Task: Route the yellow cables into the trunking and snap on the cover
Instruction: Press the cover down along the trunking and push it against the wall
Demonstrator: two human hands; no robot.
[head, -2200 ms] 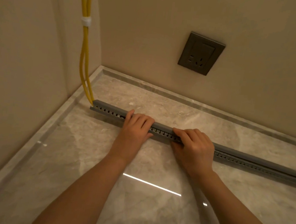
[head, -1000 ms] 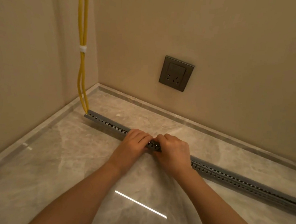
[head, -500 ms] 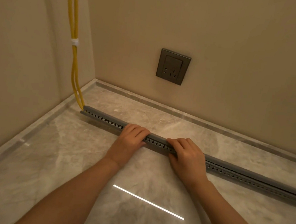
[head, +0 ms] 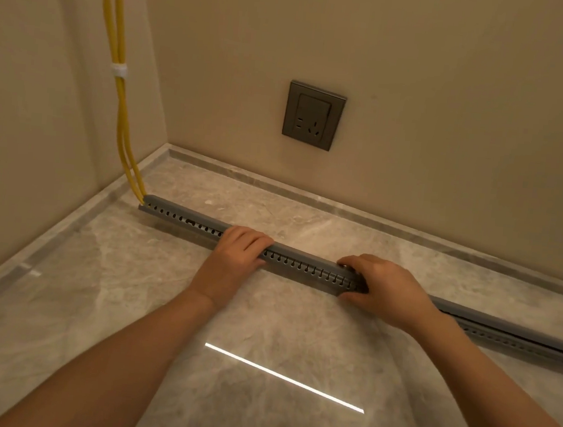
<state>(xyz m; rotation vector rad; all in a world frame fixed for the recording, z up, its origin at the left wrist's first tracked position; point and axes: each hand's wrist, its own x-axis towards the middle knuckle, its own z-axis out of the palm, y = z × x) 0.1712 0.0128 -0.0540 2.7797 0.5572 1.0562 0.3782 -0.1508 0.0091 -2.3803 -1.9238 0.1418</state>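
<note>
Atop trunking, left hand, right hand.

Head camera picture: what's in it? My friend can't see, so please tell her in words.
A person's left hand and right hand grip a long grey trunking lying on a marble floor. Yellow cables hang down by the left wall into its far end; a grey socket is on the back wall.

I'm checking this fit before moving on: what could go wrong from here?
1. Right of the right hand, a dark gap along the trunking suggests the cover isn't seated; it may spring off.
2. The yellow cables bend sharply into the trunking's corner end and could get pinched.
</note>
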